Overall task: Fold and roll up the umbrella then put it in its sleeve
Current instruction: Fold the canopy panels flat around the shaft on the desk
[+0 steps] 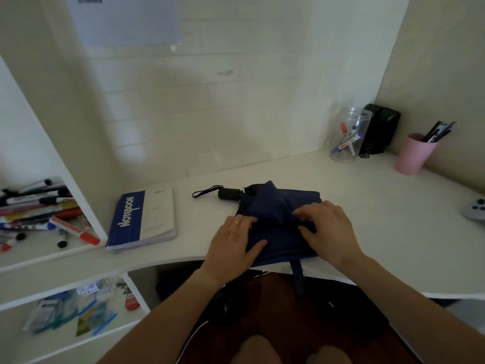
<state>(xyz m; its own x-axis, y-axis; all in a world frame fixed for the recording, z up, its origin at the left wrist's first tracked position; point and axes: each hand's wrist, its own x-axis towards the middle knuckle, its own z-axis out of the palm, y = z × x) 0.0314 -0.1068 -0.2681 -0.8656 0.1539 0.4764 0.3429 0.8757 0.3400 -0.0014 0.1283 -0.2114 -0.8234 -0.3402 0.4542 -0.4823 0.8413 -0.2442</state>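
Note:
A navy blue umbrella (278,206) lies collapsed on the white desk (367,206), its canopy spread in loose flat folds. Its black handle (228,193) with a black wrist loop (204,191) points left. A blue closing strap (298,277) hangs over the desk's front edge. My left hand (233,245) presses flat on the left part of the fabric, fingers straight. On the right part, my right hand (328,229) rests with its fingertips bent onto a fold. No umbrella sleeve is visible.
A blue and white notebook (143,219) lies left of the umbrella. A clear jar of markers (349,135), a black device (379,130) and a pink cup of pens (413,153) stand at the back right. Shelves on the left hold several markers (39,211). A grey controller (475,208) sits at the right edge.

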